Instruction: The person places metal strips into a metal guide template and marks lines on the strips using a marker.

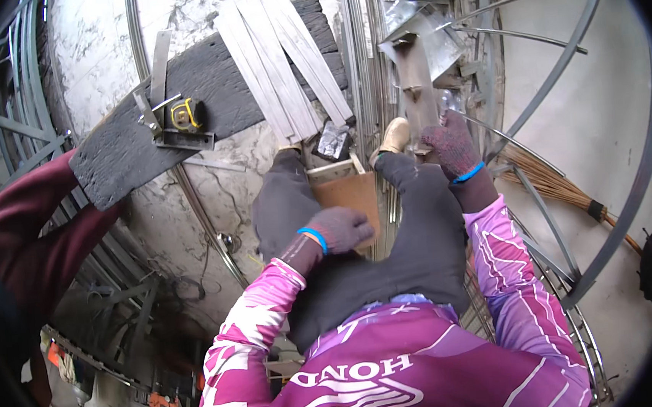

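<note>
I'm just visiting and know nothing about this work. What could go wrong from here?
The metal strips jut past the near edge of the dark board, close to the left leg, so a bump might shift them. The gloved right hand is beside metal pieces, whose edges could snag the glove. The right shoe is near long metal bars, which might cause a stumble.

Gloved left fingers (358, 227) are near a brown board (348, 195), metal strips (273, 70) lying beyond.
</note>
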`<state>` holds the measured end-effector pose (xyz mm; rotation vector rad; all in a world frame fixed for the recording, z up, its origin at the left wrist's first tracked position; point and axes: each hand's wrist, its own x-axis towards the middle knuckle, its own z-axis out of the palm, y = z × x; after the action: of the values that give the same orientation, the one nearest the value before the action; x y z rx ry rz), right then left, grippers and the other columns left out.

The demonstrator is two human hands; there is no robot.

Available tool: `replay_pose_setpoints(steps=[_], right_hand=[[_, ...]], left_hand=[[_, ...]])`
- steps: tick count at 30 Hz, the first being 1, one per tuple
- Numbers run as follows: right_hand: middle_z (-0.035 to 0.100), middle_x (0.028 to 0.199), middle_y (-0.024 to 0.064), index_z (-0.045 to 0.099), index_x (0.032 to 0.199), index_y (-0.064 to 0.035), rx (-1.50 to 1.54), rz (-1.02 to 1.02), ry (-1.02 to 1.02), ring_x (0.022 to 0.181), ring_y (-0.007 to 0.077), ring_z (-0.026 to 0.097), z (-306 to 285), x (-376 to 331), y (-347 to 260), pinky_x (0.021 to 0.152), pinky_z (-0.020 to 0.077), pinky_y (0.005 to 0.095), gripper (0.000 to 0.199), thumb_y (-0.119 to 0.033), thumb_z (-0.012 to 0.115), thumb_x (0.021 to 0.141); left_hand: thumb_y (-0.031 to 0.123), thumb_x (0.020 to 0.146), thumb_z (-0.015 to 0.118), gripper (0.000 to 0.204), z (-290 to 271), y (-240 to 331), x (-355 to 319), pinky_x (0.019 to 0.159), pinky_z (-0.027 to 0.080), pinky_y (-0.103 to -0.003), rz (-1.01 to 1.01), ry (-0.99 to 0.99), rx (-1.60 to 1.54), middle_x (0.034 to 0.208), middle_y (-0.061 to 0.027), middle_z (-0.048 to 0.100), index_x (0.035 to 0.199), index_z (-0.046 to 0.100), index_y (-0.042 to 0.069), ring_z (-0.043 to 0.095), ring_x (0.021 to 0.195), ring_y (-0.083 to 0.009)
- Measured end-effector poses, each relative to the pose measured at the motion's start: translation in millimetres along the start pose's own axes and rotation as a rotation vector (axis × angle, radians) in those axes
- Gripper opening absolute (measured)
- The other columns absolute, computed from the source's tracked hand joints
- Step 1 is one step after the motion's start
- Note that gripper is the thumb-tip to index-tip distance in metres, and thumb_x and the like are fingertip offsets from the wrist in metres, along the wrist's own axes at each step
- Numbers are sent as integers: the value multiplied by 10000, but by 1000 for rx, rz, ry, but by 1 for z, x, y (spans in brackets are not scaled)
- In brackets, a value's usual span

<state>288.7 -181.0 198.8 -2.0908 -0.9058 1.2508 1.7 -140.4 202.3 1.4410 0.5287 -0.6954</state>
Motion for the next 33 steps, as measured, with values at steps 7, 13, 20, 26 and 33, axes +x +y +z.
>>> replay_pose_setpoints(steps=[7, 13, 20, 26, 33], right_hand=[[567, 794, 105, 681, 770, -143, -716, -892, 136, 787, 321, 594, 55, 114, 62, 634, 444, 439, 262, -225, 827, 568], [604, 782, 57, 665, 800, -110, -565, -914, 299, 760, 259, 557, 81, 128, 118, 722, 442, 409, 235, -194, 799, 627], [652, 813, 42, 642, 822, -66, -741, -1275, 650, 820, 242, 635, 56, 61, 96, 743, 548, 398, 128, -106, 711, 721], [656, 757, 40, 668, 847, -20, 819, -549, 102, 689, 139, 621, 77, 4, 98, 680, 509, 261, 111, -113, 613, 870], [626, 746, 93, 633, 919, 15, 817, -518, -245, 625, 226, 657, 82, -25, 116, 606, 613, 383, 233, -130, 675, 742]], left_hand=[[184, 908, 648, 148, -106, -56, 61, 706, 519, -408, 393, 807, -82, 836, -160, 637, 928, 647, 37, 653, 788, -334], [21, 853, 680, 112, -137, -61, 102, 710, 523, -347, 702, 1039, 128, 890, -133, 667, 964, 666, 14, 665, 780, -280], [110, 796, 741, 272, -88, -49, 126, 859, 518, -437, 602, 1102, 857, 1126, -153, 638, 1061, 684, 130, 616, 1055, -352], [231, 847, 704, 249, -21, -58, 109, 844, 523, -466, 518, 1054, 803, 1088, -160, 635, 1072, 690, 123, 626, 1010, -386], [393, 979, 623, 493, -5, -51, 82, 904, 513, -336, 789, 761, -182, 1148, -85, 653, 1299, 569, 22, 638, 1035, -173]])
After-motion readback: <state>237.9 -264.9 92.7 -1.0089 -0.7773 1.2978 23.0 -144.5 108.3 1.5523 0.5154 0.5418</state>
